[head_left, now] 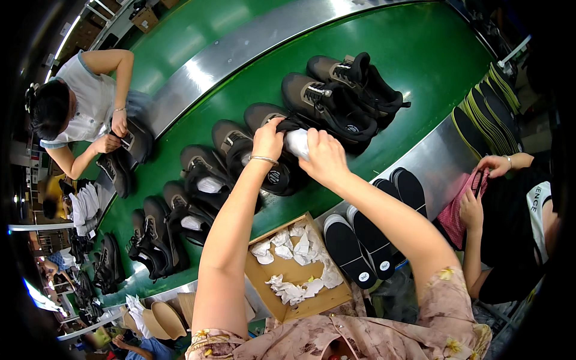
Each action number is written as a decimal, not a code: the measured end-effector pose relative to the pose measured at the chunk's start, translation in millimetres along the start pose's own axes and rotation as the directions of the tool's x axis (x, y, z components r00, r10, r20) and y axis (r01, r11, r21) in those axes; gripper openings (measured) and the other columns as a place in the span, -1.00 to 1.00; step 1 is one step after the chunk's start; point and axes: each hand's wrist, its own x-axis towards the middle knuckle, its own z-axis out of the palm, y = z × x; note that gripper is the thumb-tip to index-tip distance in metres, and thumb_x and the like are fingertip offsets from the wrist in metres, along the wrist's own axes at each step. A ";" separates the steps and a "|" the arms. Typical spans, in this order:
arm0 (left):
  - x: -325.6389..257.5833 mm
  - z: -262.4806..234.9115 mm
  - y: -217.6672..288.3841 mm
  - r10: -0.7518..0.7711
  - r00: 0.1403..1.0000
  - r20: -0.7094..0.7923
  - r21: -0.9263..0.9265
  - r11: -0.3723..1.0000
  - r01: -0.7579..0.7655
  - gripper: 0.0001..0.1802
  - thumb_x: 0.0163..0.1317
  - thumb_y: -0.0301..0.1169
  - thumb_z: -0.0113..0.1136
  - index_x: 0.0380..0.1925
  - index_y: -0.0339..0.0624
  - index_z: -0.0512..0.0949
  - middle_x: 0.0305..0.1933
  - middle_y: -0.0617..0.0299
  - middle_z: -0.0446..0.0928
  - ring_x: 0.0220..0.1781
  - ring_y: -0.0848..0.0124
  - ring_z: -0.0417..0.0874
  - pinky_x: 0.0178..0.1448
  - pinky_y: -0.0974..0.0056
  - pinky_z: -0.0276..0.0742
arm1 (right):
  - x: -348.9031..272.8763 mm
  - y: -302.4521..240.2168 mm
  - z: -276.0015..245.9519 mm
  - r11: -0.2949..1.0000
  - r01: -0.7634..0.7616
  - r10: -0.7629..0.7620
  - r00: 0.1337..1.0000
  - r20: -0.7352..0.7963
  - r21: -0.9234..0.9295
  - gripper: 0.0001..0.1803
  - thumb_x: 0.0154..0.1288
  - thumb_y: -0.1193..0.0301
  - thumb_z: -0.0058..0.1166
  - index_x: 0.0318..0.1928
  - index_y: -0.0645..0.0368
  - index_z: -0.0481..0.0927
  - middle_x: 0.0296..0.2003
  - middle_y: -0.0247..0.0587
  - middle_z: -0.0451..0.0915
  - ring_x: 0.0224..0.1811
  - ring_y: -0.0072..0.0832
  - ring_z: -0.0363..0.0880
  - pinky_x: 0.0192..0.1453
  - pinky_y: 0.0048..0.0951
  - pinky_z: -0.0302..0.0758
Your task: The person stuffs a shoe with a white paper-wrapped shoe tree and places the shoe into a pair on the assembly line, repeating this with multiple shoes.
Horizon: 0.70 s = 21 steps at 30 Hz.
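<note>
Both my hands are at the opening of a brown and black lace-up shoe [262, 113] in a row on the green belt. My left hand [267, 143] is closed on the black upper edge of that shoe, its fingertips curled over it. Closed around a white wad of paper [296, 144] at the opening is my right hand [326, 157]. Partly under my hands, another shoe [228, 137] stands close on the left, with a pale insole showing. My wrists hide part of the shoe I work on.
Further shoes [204, 165] line the belt on the left; a pair [321, 102] stands at the right. Close to me is a cardboard box [264, 282] of crumpled paper, beside black insoles [348, 246]. Co-workers [90, 96] sit across the belt and at the right.
</note>
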 end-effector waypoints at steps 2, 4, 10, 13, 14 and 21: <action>3.5 -4.8 -2.2 0.045 0.999 0.000 -0.020 0.999 -0.045 -0.66 0.03 -0.48 0.13 -0.12 -0.20 0.54 -0.20 -0.15 0.56 -0.10 -0.03 0.57 0.01 0.11 0.47 | 11.0 -10.9 5.6 0.988 0.011 -0.017 0.999 -0.037 -0.151 -0.34 -0.21 0.28 0.32 -0.11 0.32 0.31 -0.32 -0.04 0.44 -0.23 -0.18 0.43 -0.15 -0.19 0.35; -1.8 -10.2 -8.0 0.061 0.998 0.015 -0.012 0.998 -0.061 -0.67 0.03 -0.44 0.16 -0.13 -0.18 0.55 -0.22 -0.15 0.55 -0.12 -0.04 0.56 -0.01 0.09 0.47 | 16.3 -21.2 0.9 0.963 0.051 -0.042 0.998 0.041 -0.265 -0.31 -0.21 0.23 0.31 -0.08 0.34 0.32 -0.30 -0.10 0.44 -0.17 -0.24 0.36 -0.10 -0.20 0.25; -2.1 -18.3 -1.4 0.026 0.997 0.067 0.062 0.998 -0.030 -0.70 0.02 -0.42 0.19 -0.19 -0.22 0.57 -0.25 -0.13 0.56 -0.15 0.00 0.58 -0.02 0.11 0.48 | 8.7 -15.7 7.5 0.972 0.201 -0.166 0.952 0.255 -0.118 -0.51 -0.03 0.38 0.16 -0.21 0.47 0.24 -0.39 0.14 0.43 -0.47 -0.07 0.57 -0.42 -0.26 0.57; -1.2 -16.8 -0.8 0.045 0.998 0.048 0.084 0.995 -0.049 -0.73 0.02 -0.43 0.17 -0.23 -0.24 0.58 -0.28 -0.12 0.57 -0.17 -0.01 0.58 -0.04 0.12 0.48 | 14.1 -10.7 30.8 0.968 0.168 -0.131 0.971 0.200 -0.184 -0.61 0.02 0.46 0.04 -0.21 0.47 0.23 -0.39 0.16 0.43 -0.45 -0.06 0.57 -0.41 -0.25 0.57; 2.5 -16.5 -1.5 0.054 0.998 0.043 0.094 0.994 -0.058 -0.73 0.03 -0.43 0.17 -0.23 -0.24 0.58 -0.28 -0.12 0.57 -0.17 -0.01 0.58 -0.04 0.12 0.48 | 16.4 -7.2 35.3 0.980 0.135 -0.107 0.978 0.180 -0.149 -0.66 0.03 0.53 -0.06 -0.20 0.48 0.23 -0.39 0.18 0.43 -0.43 -0.04 0.57 -0.40 -0.23 0.58; -2.5 -16.8 -5.5 0.018 0.999 0.048 0.141 0.990 -0.025 -0.75 0.01 -0.41 0.17 -0.26 -0.20 0.59 -0.33 -0.10 0.57 -0.22 -0.02 0.58 -0.10 0.08 0.49 | 25.5 -16.0 24.4 0.943 0.237 -0.114 0.890 0.441 -0.235 -0.52 0.04 0.57 0.02 -0.07 0.63 0.20 -0.31 0.20 0.45 -0.32 -0.20 0.60 -0.30 -0.48 0.59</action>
